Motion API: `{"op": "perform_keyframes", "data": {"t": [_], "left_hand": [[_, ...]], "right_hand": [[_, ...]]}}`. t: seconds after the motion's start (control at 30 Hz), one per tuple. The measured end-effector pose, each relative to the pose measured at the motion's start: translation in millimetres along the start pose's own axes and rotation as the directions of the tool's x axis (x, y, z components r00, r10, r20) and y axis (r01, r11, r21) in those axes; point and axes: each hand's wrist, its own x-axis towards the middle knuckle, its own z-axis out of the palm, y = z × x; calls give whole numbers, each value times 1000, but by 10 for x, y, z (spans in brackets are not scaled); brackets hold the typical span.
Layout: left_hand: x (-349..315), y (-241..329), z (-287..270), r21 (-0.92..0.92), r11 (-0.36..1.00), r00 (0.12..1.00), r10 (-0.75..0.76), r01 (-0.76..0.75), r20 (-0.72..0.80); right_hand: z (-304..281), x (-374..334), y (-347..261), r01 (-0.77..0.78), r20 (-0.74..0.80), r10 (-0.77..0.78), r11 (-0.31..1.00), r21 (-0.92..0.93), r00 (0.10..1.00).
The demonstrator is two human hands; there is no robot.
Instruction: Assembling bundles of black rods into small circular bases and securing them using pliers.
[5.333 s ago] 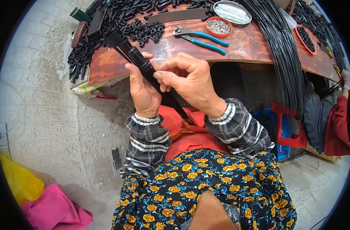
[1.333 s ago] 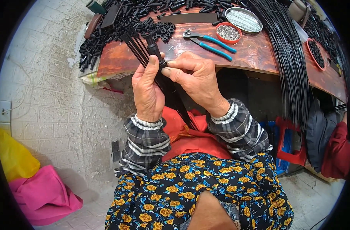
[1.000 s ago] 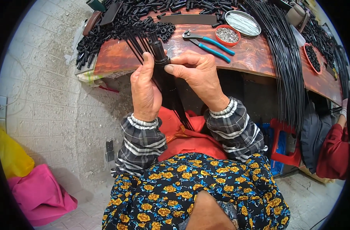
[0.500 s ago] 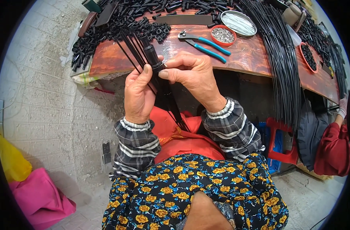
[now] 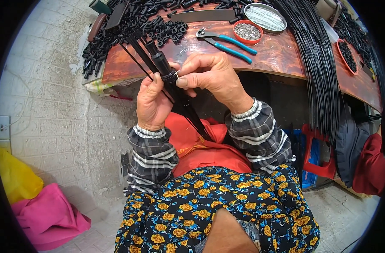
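Observation:
My left hand [image 5: 153, 103] is wrapped round a black umbrella frame [image 5: 161, 63], which tilts up and to the left with its thin ribs fanned out past the thumb. The lower end of the frame runs down onto the red cloth [image 5: 209, 157] over my lap. Against the frame's collar, my right hand [image 5: 220, 80] pinches a thin pale wire [image 5: 178, 73] between thumb and forefinger. Parts of the left fingers are hidden behind the frame.
On the wooden table [image 5: 281, 57] lie blue-handled pliers [image 5: 230, 44], a red bowl of small metal bits [image 5: 247, 32], a round tin of pale wires [image 5: 266, 17] and heaped black plastic parts [image 5: 99, 52]. Long black rods [image 5: 319, 84] overhang the edge. A co-worker's red sleeve [image 5: 369, 166] shows right.
The view has shifted slightly, and the table things sit a little further right. My hands keep their grip, with the frame's top tilted a little lower. The co-worker's hand has left the picture.

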Motion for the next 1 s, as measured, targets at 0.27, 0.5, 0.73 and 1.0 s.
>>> {"op": "perform_keyframes", "data": {"t": [0.27, 0.5, 0.73, 1.0], "left_hand": [[11, 46, -12, 59, 998, 995, -30, 24, 97], [-43, 100, 58, 222, 973, 998, -58, 59, -12], [-47, 66, 100, 205, 978, 999, -29, 34, -23], [-46, -25, 96, 61, 997, 995, -57, 52, 79]], "right_hand": [[10, 38, -92, -90, 39, 87, 994, 68, 995], [107, -45, -131, -70, -108, 62, 995, -71, 992], [34, -20, -194, -182, -51, 184, 982, 48, 982], [-92, 86, -222, -265, 137, 265, 964, -23, 954]]}}
